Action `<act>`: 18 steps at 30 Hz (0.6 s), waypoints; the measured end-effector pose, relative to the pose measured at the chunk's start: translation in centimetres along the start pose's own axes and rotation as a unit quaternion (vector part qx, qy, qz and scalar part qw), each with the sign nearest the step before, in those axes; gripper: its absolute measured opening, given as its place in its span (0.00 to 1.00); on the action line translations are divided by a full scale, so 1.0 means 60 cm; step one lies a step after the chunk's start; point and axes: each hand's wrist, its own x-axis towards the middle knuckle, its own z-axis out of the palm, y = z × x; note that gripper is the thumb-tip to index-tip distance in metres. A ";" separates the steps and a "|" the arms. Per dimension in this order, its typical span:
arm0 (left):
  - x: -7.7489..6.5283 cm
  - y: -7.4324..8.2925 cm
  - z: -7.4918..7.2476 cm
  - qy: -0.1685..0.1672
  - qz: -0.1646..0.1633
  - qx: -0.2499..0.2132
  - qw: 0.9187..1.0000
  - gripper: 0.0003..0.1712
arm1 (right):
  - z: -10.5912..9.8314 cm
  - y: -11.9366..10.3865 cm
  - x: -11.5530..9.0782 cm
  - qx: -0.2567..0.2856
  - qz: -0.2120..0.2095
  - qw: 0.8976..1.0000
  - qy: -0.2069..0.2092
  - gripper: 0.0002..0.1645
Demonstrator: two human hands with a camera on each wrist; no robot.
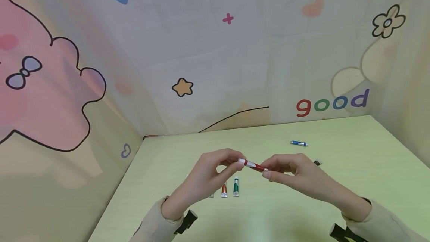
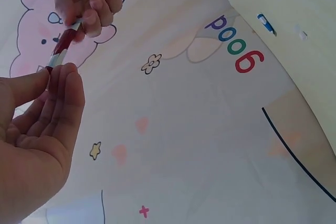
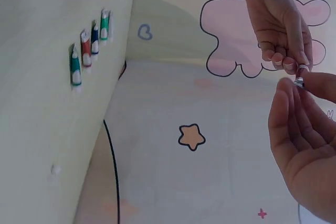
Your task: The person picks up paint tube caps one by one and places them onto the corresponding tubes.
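Between both hands, above the table, is a slim red paint tube (image 1: pixel 254 166) with a white band on it. The left hand (image 1: pixel 209 173) pinches its white end between thumb and fingers. At the other end, the thumb and fingertips of the right hand (image 1: pixel 299 169) pinch the tube. In the left wrist view the tube (image 2: pixel 64 45) slants from one hand to the other. Mostly fingers cover it in the right wrist view, leaving a small shiny bit (image 3: pixel 299 82) visible.
Near the left hand lie a dark green tube (image 1: pixel 236 188), an orange-red tube (image 1: pixel 224 190), a blue tube (image 3: pixel 95 39) and a lighter green tube (image 3: pixel 104 25). Farther back lie another blue tube (image 1: pixel 299 143) and a black-and-white tube (image 1: pixel 317 162). A printed curtain (image 1: pixel 208 55) borders the table.
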 end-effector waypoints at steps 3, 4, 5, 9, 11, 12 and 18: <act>-0.002 -0.001 0.002 0.014 -0.045 -0.002 0.999 0.07 | 0.009 0.005 0.003 -0.098 -0.102 0.987 0.071 0.15; -0.002 -0.001 0.003 0.020 -0.064 -0.006 0.998 0.07 | 0.013 0.007 0.005 -0.140 -0.146 0.974 0.099 0.14; -0.001 -0.001 0.004 0.026 -0.082 -0.010 0.996 0.08 | 0.016 0.009 0.007 -0.178 -0.190 0.958 0.123 0.15; 0.006 -0.001 0.013 0.049 -0.136 -0.058 0.988 0.09 | 0.024 0.006 0.019 -0.299 -0.308 0.884 0.187 0.21; 0.009 0.000 0.018 0.057 -0.150 -0.089 0.983 0.10 | 0.025 0.002 0.024 -0.334 -0.339 0.856 0.200 0.21; 0.010 0.001 0.020 0.059 -0.156 -0.103 0.981 0.10 | 0.024 0.000 0.026 -0.342 -0.348 0.849 0.202 0.21; 0.011 0.001 0.024 0.057 -0.171 -0.124 0.976 0.09 | 0.018 -0.007 0.028 -0.352 -0.367 0.839 0.196 0.21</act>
